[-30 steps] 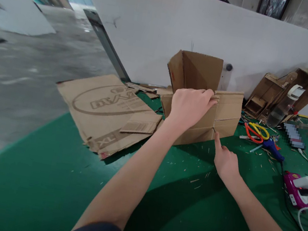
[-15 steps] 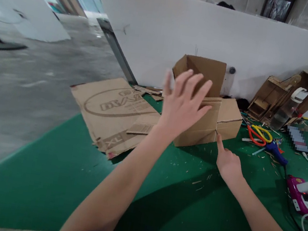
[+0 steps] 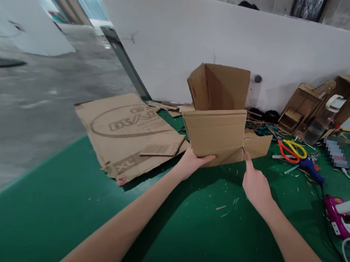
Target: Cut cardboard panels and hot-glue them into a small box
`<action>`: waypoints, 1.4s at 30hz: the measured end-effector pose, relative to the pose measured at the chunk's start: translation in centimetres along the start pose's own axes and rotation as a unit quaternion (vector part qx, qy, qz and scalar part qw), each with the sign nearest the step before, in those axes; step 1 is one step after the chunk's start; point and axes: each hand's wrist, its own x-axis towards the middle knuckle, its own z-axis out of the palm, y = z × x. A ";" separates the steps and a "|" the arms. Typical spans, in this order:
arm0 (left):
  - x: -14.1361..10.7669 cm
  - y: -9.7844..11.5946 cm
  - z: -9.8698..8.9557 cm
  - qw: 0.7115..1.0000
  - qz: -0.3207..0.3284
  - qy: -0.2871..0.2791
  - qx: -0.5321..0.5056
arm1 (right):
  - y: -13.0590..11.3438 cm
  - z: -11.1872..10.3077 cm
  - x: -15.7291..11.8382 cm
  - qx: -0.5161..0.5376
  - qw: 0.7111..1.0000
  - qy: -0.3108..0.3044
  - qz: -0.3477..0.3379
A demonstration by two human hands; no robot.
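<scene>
cardboard box [image 3: 215, 131] is standing open on the green table [image 3: 79, 222], creased and slit, its flaps unclosed; the left hand [image 3: 190, 162] is pinching its lower edge, the right hand [image 3: 256, 184] is pointing at the slit, its grip unclear.

Carton [image 3: 217, 131] on table [image 3: 199, 224]; cardboard sheet [image 3: 128, 132] left, bottle [image 3: 322, 122] and scissors [image 3: 290, 151] right.
</scene>
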 end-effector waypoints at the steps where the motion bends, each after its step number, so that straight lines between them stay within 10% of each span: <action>1: 0.1 -0.1 0.1 1.000 -0.005 -0.014 -0.005 | 0.1 -0.1 0.0 -0.009 1.000 0.004 -0.003; 16: -0.1 0.6 -0.1 0.997 0.006 -0.078 0.023 | -0.2 -1.6 0.9 -0.134 0.990 0.026 -0.022; 42: -1.1 -0.1 1.4 0.999 0.013 0.002 -0.034 | 1.4 0.4 -1.2 -0.144 0.989 -0.038 -0.017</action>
